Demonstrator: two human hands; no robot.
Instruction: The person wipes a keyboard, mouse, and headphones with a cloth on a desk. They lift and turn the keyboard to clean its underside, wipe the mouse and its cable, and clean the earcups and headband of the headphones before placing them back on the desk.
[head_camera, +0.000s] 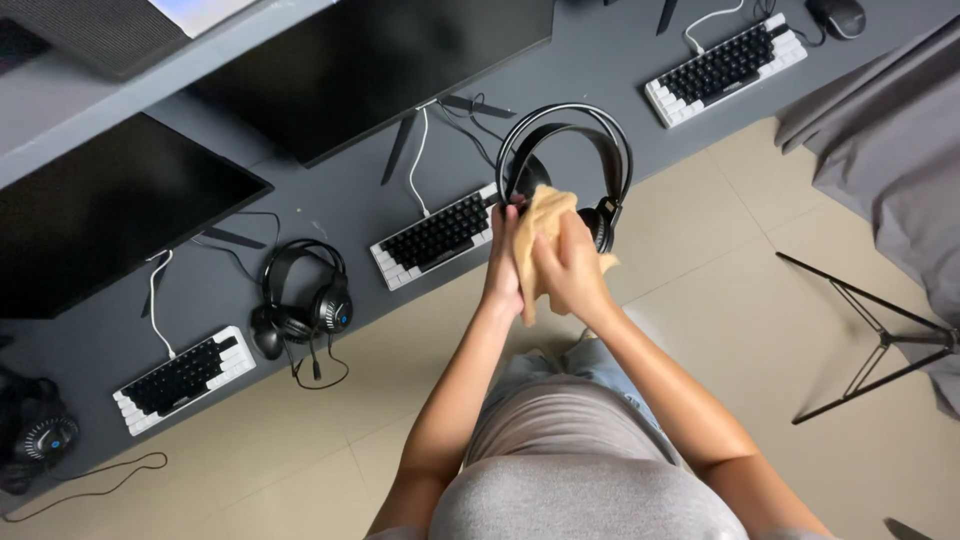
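The black headset is held in the air above the front edge of the grey desk, just right of the middle keyboard, its headband arching away from the person. The left hand supports the near ear cup, fingers pressed together and extended along it. The right hand presses a tan cloth against the same cup, fingers curled and closed over the cloth. A loose corner of cloth hangs below the right hand. Risk, as a judgement: the headset rests on a flat-fingered support rather than a full grasp, so firm cloth pressure could tip it out of the left hand onto the keyboard or the tiled floor. A second headset lies near the front edge further left, beside another keyboard; two dark monitors stand along the rear edge.
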